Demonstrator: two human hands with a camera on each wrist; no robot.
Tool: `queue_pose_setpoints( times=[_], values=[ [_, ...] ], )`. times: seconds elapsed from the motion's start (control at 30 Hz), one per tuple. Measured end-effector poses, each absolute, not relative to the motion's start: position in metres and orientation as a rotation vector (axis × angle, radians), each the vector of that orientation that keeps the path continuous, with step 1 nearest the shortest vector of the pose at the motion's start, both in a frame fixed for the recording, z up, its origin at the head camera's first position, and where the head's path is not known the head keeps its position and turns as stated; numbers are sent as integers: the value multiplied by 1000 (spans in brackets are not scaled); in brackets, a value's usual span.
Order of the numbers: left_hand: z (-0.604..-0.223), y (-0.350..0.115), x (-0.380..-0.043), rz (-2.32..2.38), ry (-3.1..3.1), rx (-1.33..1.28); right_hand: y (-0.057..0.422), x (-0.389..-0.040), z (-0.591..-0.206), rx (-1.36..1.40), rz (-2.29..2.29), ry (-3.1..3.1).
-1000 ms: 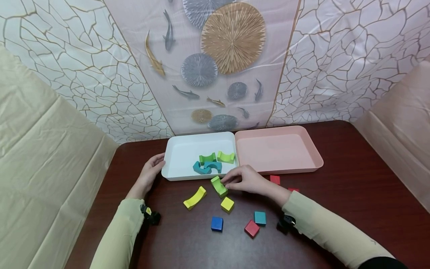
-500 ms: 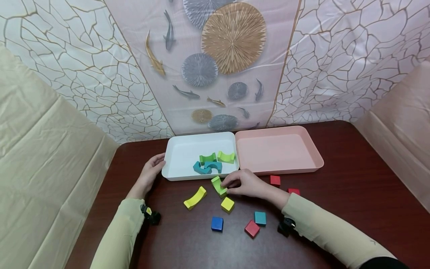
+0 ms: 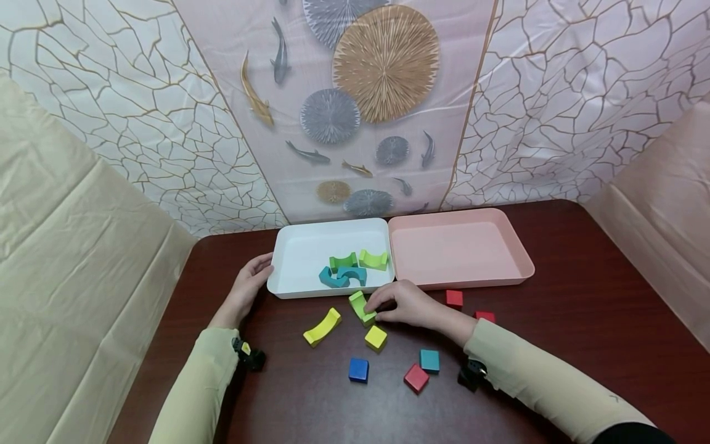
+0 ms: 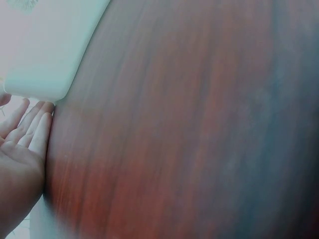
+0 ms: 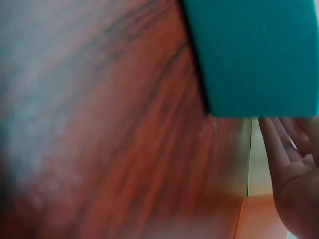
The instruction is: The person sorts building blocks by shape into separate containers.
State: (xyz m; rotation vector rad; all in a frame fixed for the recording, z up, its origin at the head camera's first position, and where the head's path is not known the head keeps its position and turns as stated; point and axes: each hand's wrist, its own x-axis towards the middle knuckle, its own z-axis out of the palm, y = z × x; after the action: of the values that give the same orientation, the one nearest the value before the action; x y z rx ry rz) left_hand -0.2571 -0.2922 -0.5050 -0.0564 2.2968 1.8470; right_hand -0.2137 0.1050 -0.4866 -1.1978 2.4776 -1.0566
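In the head view my right hand [image 3: 407,302] pinches the lower right end of a lime-green arched block [image 3: 357,302], which sits on the table by the white tray's front edge. The right wrist view has a teal cube [image 5: 259,55] hiding the fingertips and whatever they hold. My left hand [image 3: 251,285] rests against the left end of the white tray [image 3: 299,246], its fingers fairly straight; the left wrist view shows these fingers [image 4: 37,127] at the tray corner. Inside that tray lie two green arched blocks [image 3: 373,260] and two teal arched blocks [image 3: 352,275].
A pink tray [image 3: 460,246] adjoins the white one on the right. Around my right hand lie a yellow arched block [image 3: 322,327], a yellow cube [image 3: 376,338], a blue cube [image 3: 358,370], a teal cube [image 3: 429,361] and red cubes [image 3: 416,378].
Over the last second my right hand has shifted slightly along the lime-green arched block, toward its lower right end. My left hand, the trays and the other blocks have stayed put.
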Motion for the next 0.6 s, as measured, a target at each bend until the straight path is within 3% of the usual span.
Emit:
queue_pose_setpoints(
  times=[0.6],
  values=[
    [-505, -292, -256, 1854, 2287, -62, 103, -207, -483, -1221, -969, 2567]
  ],
)
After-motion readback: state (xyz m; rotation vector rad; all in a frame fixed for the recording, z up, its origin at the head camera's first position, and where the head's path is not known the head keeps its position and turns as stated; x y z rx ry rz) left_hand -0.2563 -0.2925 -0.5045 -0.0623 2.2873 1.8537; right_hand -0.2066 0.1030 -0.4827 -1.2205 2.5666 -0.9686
